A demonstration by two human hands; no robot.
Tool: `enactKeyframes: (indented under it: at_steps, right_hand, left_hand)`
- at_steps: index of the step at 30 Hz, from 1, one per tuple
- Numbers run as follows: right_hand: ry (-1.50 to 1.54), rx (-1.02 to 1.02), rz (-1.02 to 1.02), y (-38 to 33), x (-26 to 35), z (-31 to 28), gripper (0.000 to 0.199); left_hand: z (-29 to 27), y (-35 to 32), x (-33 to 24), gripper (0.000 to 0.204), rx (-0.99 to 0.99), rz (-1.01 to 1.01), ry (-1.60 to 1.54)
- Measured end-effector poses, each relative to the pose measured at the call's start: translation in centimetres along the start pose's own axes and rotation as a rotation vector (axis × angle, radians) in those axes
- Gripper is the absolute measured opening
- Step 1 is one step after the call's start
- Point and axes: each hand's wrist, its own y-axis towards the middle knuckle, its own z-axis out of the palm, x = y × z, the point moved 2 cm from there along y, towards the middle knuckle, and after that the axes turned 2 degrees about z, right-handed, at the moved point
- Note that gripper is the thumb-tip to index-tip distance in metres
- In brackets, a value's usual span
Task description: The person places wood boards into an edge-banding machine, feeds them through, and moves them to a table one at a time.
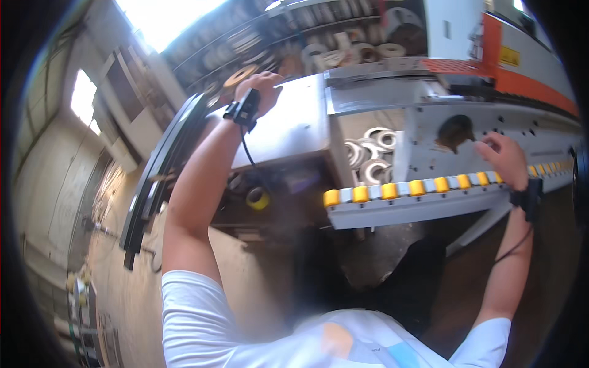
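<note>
My left hand (262,93) is stretched far forward over a pale tabletop (288,119), beside a tan ring-shaped roll (240,76). Its thumb stands apart from the bent fingers, and I see nothing held in it; the fingertips are partly hidden. At the right, my right hand (507,158) hovers above the conveyor edge of a machine, near a dark round opening (455,132) in the grey metal bed (423,141). The fingers there are curled together; whatever they hold, if anything, is too small to make out. Both wrists carry a black strapped device with a cable.
A rail with yellow rollers (417,187) runs along the machine's near side. White rolls (374,153) lie below the bed's gap. Shelves of rolls (245,40) fill the back. Long black rails (162,172) slant beside the table, and a yellow roll (257,199) sits underneath.
</note>
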Motion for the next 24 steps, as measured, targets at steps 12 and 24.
enactKeyframes:
  at_steps: [12,24]
  right_hand:
    - [0.116,0.005,-0.013,0.3,-1.5,0.9,0.041]
    - [-0.001,-0.009,-0.025,-0.2,-0.9,0.3,0.044]
  left_hand:
    - [-3.6,-29.5,26.1,0.083,0.406,-1.08,-0.104]
    - [-3.7,-24.6,18.2,0.072,0.09,-0.732,0.013]
